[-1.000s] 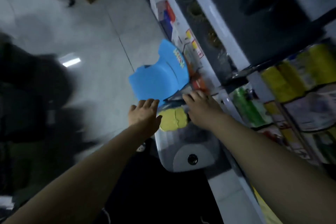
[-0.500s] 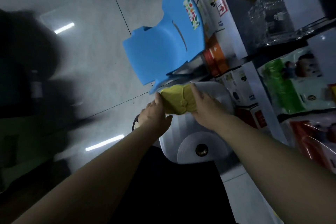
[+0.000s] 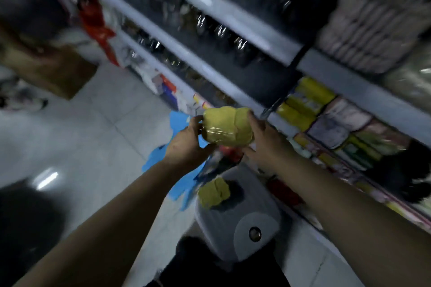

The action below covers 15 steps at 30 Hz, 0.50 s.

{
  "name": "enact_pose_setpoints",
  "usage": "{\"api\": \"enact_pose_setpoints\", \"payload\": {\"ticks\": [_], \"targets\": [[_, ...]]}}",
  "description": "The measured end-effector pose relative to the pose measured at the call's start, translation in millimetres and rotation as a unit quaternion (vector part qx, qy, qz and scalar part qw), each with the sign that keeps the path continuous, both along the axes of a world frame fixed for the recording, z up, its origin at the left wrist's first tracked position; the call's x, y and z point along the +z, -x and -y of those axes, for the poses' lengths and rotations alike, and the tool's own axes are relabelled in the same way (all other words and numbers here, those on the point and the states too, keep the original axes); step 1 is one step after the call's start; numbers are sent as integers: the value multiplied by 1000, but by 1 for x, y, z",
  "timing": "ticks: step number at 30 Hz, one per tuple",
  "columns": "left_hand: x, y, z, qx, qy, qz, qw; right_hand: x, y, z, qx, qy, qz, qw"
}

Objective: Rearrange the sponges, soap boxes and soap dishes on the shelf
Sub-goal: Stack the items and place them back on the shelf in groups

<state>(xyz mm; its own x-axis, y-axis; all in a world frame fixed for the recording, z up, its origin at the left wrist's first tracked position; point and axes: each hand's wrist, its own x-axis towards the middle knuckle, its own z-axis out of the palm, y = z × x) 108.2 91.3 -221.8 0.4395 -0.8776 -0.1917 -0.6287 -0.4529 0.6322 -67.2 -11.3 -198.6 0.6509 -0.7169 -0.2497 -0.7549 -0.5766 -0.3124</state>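
Both hands held a yellow plastic-wrapped pack of sponges (image 3: 227, 126) up before the grey metal shelf (image 3: 235, 37): the left hand (image 3: 186, 147) pinched its left end, the right hand (image 3: 262, 144) curled round its right side. A second yellow pack (image 3: 213, 192) lay below on a grey plastic bin lid (image 3: 238, 228). Blur left every label unreadable.

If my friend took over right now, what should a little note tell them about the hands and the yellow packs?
Left hand: grips the left end of the yellow wrapped sponge pack.
Right hand: holds its right end.
The pack is raised in front of the shelf, not on it.
A second yellow pack lies on the grey bin lid below.
Done: one pack picked up.
Left: probably shelve it, then take the second.
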Motion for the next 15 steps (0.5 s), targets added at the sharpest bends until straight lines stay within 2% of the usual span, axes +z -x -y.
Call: {"api": "enact_pose_setpoints", "payload": {"ticks": [7,12,15], "targets": [[132,42,64,-182,124,61,974,121,69,-1,-152,101,86,979],[179,110,102,-301,172,120,930,168,147,-12,-235,146,108,955],[193,163,115,-327,209,104,916,175,200,-18,-282,180,87,938]]}}
